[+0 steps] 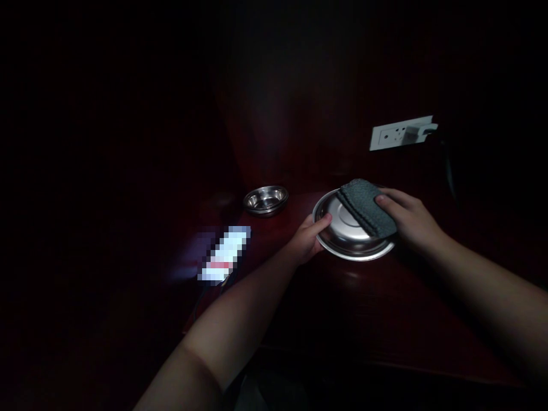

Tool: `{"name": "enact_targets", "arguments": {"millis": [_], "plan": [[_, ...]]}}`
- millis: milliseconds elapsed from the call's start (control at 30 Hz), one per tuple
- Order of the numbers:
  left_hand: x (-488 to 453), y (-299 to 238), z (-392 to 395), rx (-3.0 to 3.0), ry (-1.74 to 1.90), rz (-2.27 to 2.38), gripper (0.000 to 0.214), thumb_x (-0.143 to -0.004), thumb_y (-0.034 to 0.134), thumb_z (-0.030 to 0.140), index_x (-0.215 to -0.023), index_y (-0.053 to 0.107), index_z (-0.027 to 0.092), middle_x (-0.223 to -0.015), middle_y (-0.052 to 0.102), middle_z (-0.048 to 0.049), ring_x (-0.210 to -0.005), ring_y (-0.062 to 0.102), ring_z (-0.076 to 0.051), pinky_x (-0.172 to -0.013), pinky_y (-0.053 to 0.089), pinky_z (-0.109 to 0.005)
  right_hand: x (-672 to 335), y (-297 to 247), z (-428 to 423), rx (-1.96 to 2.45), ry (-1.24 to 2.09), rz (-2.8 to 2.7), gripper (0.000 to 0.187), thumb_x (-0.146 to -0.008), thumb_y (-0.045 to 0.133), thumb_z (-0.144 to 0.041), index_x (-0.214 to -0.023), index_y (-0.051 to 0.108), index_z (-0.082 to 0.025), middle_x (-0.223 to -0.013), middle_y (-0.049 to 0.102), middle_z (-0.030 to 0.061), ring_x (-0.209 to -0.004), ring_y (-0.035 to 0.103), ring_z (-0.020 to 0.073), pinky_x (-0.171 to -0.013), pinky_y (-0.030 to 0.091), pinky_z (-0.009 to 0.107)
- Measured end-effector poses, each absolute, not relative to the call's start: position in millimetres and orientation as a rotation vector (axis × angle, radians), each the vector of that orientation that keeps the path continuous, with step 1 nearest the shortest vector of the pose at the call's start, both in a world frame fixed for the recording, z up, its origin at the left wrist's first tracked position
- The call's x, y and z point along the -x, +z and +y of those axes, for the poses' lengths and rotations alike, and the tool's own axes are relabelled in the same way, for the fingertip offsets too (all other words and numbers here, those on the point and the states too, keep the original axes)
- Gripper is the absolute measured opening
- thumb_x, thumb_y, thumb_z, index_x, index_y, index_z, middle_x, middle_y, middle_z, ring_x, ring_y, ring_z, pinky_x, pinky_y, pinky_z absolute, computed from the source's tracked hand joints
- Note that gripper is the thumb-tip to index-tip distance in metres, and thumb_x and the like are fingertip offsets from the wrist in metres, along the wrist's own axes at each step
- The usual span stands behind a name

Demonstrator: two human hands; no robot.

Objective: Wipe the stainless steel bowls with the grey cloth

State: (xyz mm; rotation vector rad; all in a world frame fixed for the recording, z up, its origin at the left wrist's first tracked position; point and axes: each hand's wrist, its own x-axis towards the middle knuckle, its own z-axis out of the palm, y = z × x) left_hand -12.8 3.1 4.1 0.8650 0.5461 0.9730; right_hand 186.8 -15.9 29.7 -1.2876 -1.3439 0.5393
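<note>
The left hand point(309, 237) grips the near-left rim of a shiny metal dish point(337, 217), its thumb laid over the edge onto the face and its other fingers tucked behind or beneath. The dish sits between the two hands, tilted a little, with a round mark at its middle; whether the inside or the underside faces the person is hard to tell. The right hand point(409, 217) grasps a folded grey-green cloth point(369, 206) — thumb on top, the rest of the fingers mostly hidden — and the cloth lies across the upper right part of the dish, covering some of its face and rim. Below the hands spreads a dark red, glossy table point(363, 319), which catches a faint gleam just under the dish; whether the dish touches it cannot be made out. Beyond the left hand and to its left, apart from the dish, a small stack of metal bowls point(266, 201) stands upright on the table. Nearer, left of the left hand and beside its forearm, lies a bright oblong object point(225, 255), blurred into coarse squares. Above and beyond the right hand, a white socket panel point(387, 137) is set on the dark wall point(308, 120), with a pale plug point(422, 132) in its right end — everything farther out fades into shadow.
</note>
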Motion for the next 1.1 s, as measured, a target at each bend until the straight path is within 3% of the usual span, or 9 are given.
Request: {"name": "enact_targets", "arguments": {"millis": [333,567,933,1100], "plan": [[11.1,4.9,1.7,-0.826,0.972,0.58,0.036,-0.078,0.062,0.027,-0.111,0.054,0.016,-0.095,0.067,-0.0101,-0.086,0.065,-0.023,-0.083,0.05,-0.042,-188.4,26.6,-14.8,1.327,0.552,-1.326,0.042,-0.077,0.058,-0.048,-0.106,0.065,-0.018,-0.109,0.065,0.0097,-0.097,0.06,0.0249,-0.088,0.044,0.041],[12.3,3.9,8.7,-0.693,0.888,0.534,0.028,-0.082,0.047,0.023,-0.103,0.06,0.01,-0.076,0.068,-0.009,-0.079,0.066,-0.021,-0.081,0.05,-0.037,-185.5,30.6,-18.1,1.365,0.554,-1.331,0.037,-0.078,0.058,-0.047,-0.102,0.067,-0.02,-0.113,0.064,0.0093,-0.102,0.059,0.0271,-0.091,0.043,0.042],[13.0,2.3,13.2,-0.687,0.94,0.474,0.022,-0.079,0.051,0.023,-0.093,0.063,0.011,-0.076,0.068,-0.008,-0.074,0.065,-0.018,-0.079,0.047,-0.031,-185.5,29.6,-19.8,1.438,0.63,-1.334,0.043,-0.075,0.059,-0.051,-0.107,0.065,-0.023,-0.109,0.066,0.0085,-0.101,0.061,0.0291,-0.092,0.044,0.045],[10.3,-4.3,17.5,-0.697,0.967,0.48,0.021,-0.078,0.053,0.024,-0.09,0.064,0.011,-0.073,0.067,-0.0075,-0.071,0.064,-0.018,-0.079,0.045,-0.031,-180.1,34.7,-22.6,1.501,0.682,-1.275,0.035,-0.075,0.059,-0.045,-0.103,0.067,-0.025,-0.101,0.069,0.008,-0.093,0.064,0.0282,-0.087,0.047,0.043]]}}
